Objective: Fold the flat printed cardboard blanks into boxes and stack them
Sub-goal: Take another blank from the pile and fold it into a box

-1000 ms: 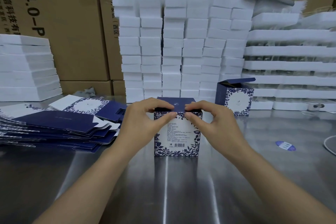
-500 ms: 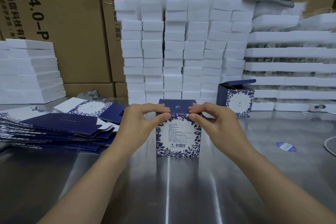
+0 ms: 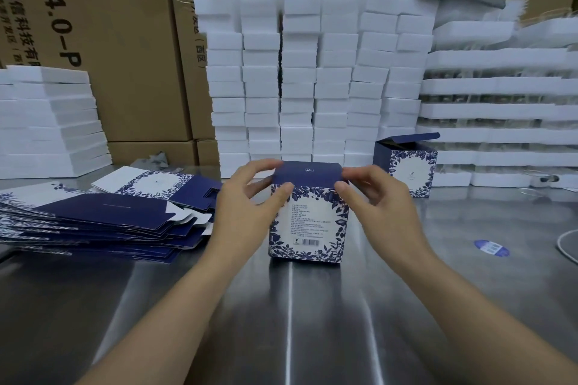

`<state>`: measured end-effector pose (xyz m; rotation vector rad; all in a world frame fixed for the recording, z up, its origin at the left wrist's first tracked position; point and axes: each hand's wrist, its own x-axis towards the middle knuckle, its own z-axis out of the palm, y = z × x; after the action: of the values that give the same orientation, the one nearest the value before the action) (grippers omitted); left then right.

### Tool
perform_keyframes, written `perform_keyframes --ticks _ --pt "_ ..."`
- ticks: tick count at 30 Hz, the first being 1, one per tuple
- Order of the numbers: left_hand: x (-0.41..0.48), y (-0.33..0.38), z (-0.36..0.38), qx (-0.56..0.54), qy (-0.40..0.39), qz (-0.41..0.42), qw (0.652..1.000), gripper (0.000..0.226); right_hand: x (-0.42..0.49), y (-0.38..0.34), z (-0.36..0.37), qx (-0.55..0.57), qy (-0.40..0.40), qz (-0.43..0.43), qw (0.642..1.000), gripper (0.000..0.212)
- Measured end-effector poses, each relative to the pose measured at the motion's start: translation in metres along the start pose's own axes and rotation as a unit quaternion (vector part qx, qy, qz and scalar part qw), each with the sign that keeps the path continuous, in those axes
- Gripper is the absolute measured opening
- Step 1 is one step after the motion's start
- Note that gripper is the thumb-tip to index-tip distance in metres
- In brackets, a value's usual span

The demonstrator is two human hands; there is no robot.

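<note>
The left hand and the right hand hold the top of the folded box, one on each side. Each thumb presses on the front of the box just under the top edge. The other fingers curl over the dark blue lid at its two corners. The fingertips behind the lid are a bit blurry, so I cannot tell how hard they press.

Both arms reach in from the bottom of the view and meet at the box. The wrists are bent a little inward.

The box stands up on the shiny metal table. It is taller than it is wide, so its long side goes up and down. The side with small print and a bar code faces the person. The lid lies flat on top.

To the left lies a messy pile of flat blanks. Behind and to the right stands another box with its lid open. White foam blocks are stacked at the back, in front of brown cartons. A blue sticker lies on the table to the right.
</note>
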<state>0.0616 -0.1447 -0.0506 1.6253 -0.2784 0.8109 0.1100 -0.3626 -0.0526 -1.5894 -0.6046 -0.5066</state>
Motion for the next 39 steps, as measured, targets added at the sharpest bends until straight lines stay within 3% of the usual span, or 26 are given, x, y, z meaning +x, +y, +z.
perform_keyframes --ticks 3,7,10,14,17,21,27,31,39 --pt "-0.007 -0.001 0.012 0.024 -0.022 0.035 0.999 0.052 -0.003 -0.004 0.007 0.016 0.013 -0.020 1.000 0.032" --pt "-0.007 -0.001 0.015 0.041 0.021 0.051 0.998 0.044 -0.005 -0.005 0.010 0.030 -0.003 -0.016 0.999 0.045" --pt "-0.005 -0.003 0.014 0.061 0.041 0.049 0.996 0.055 -0.005 -0.004 0.010 0.041 -0.012 0.000 0.999 0.059" --pt "-0.007 -0.010 0.015 0.097 -0.020 0.059 0.993 0.082 -0.006 0.003 0.010 0.004 -0.053 0.024 0.998 0.092" --pt "-0.005 -0.018 0.016 0.139 -0.050 0.052 0.988 0.088 -0.009 0.008 0.009 -0.021 -0.087 0.031 0.995 0.107" --pt "-0.006 -0.025 0.017 0.193 -0.049 0.070 0.978 0.080 -0.009 0.013 0.008 -0.074 -0.087 0.019 0.993 0.101" --pt "-0.008 -0.031 0.015 0.257 -0.041 0.077 0.962 0.065 -0.010 0.014 0.009 -0.167 -0.056 -0.033 0.984 0.065" --pt "-0.009 -0.029 0.016 0.261 -0.040 0.073 0.962 0.049 -0.008 0.013 0.008 -0.189 -0.037 -0.021 0.981 0.048" --pt "-0.008 -0.029 0.014 0.261 -0.044 0.052 0.963 0.023 -0.010 0.023 0.013 -0.218 -0.073 -0.007 0.973 0.044"
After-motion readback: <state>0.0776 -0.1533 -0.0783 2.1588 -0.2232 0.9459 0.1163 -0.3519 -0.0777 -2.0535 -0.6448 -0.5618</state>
